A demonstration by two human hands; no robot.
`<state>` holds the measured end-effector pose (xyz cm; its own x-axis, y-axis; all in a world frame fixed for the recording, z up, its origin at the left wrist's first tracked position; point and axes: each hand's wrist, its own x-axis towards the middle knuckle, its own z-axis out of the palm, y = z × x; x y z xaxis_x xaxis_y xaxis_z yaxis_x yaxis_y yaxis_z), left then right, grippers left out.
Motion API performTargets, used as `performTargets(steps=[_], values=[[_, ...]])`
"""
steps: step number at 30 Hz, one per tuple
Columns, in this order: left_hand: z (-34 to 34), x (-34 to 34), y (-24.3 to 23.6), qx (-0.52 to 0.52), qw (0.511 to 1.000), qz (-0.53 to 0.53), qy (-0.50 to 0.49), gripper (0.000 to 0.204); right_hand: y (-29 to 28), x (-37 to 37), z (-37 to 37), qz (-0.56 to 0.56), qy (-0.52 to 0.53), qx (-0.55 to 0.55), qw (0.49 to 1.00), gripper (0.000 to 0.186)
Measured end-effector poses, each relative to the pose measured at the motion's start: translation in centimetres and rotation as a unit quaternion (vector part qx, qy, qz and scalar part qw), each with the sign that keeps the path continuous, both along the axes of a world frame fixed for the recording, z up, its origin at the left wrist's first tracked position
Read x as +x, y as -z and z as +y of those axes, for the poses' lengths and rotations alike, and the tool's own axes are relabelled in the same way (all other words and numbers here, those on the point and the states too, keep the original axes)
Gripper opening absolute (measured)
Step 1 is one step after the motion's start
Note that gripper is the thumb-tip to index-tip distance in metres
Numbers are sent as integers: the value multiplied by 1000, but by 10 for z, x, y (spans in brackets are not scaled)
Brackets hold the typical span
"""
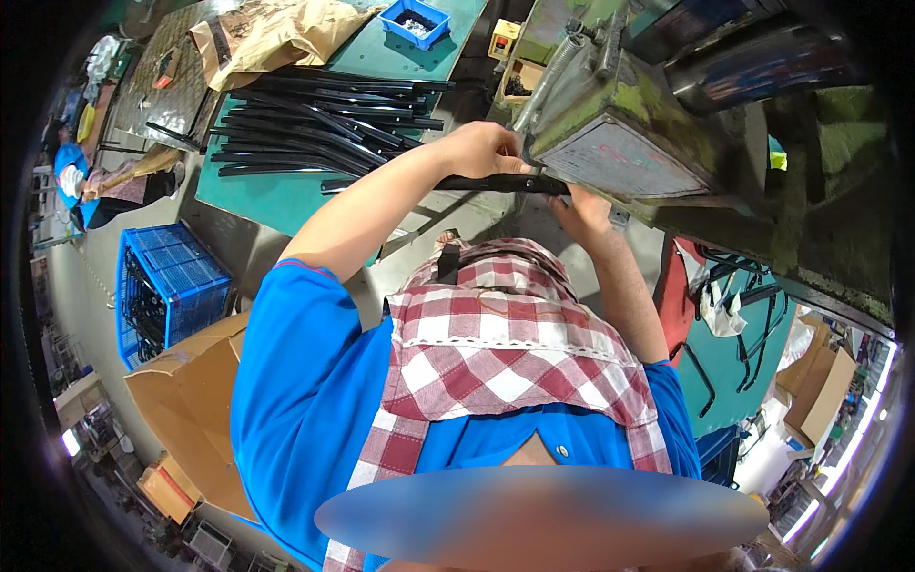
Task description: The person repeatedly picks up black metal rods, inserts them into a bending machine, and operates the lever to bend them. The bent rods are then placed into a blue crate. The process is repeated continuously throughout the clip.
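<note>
Black bar (498,184); end at left grip (484,150), right grip (585,214)

The black bar (505,184) looks smooth and glossy, like the heaped bars (315,118) on the matt green tabletop (250,202). The machine block (629,153) is metal with rough, worn paint; the coil spring (553,78) is grey metal. The brown paper (286,38) is creased and matt, the tray (437,34) and crate (195,281) plastic, the carton (191,405) matt cardboard, the apron (524,357) woven cloth.

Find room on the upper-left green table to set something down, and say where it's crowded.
Bare: the table just below the bars, and between bars and tray. Crowded: its middle, piled with bars, and left of the tray, under paper.
</note>
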<state>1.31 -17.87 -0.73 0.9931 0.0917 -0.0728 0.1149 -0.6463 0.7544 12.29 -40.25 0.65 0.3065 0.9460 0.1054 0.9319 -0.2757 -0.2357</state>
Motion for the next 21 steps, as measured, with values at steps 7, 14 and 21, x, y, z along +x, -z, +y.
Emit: performTargets(steps=[7,14,21], values=[[-10,10,-57,6,985,165,50,48,11,-8,29,47,173,-85,980,62],[-18,21,-6,-28,995,39,85,47,7,-2,16,-11,88,14,996,47],[-19,23,-36,75,987,41,133,42,-8,-8,21,13,126,-37,991,35]])
